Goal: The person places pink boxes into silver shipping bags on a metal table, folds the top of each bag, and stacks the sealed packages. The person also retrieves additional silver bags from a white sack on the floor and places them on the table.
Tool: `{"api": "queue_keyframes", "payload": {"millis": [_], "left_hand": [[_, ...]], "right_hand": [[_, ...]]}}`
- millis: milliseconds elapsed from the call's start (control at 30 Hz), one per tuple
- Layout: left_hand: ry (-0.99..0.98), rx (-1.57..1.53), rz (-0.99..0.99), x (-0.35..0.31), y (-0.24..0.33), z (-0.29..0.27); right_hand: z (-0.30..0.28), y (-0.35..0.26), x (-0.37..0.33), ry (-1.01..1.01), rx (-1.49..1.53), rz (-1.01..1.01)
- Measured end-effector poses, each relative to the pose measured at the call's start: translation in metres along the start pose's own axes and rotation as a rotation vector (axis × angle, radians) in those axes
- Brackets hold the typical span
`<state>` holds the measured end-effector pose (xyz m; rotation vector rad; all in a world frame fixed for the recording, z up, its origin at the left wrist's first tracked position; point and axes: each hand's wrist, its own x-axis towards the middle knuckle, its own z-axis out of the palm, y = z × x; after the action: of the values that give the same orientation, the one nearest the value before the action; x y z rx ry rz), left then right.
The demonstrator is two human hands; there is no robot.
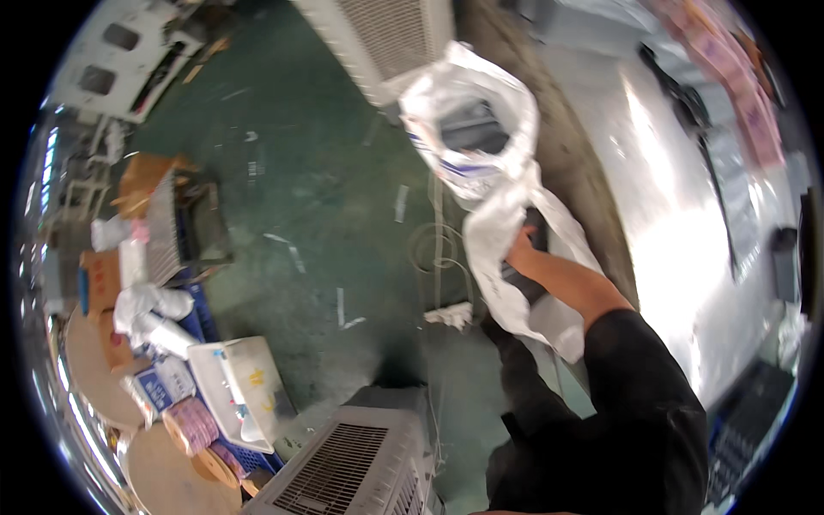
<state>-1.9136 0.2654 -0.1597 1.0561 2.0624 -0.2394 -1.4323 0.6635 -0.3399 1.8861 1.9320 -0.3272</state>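
Observation:
My right hand [522, 249] reaches down into the mouth of an open white woven sack [489, 245]. It touches dark grey pieces [534, 225] inside, whose kind I cannot make out. Most of the fingers are hidden or blurred, so their grip does not show. Just beyond, touching this sack, stands a second white sack [519, 99] with its rim rolled open. Flat dark grey pieces [474, 129] lie within it. My left hand is out of view.
A shiny metal-topped surface [601, 112] runs along the right. Grey vented machines stand at the top [386, 34] and bottom [335, 472]. A cord [438, 249] and white cloth [449, 315] lie on the green floor. On the left are a white bin [275, 386] and spools [190, 427].

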Motion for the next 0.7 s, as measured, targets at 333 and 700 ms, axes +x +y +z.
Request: {"api": "queue_keyframes", "payload": {"millis": [333,700], "left_hand": [[0.047,-0.126,-0.187,-0.019,0.001,-0.01],[0.113,-0.343,-0.352,-0.078,-0.026,0.026]], "right_hand": [[0.003,-0.014,-0.03,-0.014,-0.036,-0.141],[0.008,0.003,-0.012,-0.199,-0.3,-0.29]]}}
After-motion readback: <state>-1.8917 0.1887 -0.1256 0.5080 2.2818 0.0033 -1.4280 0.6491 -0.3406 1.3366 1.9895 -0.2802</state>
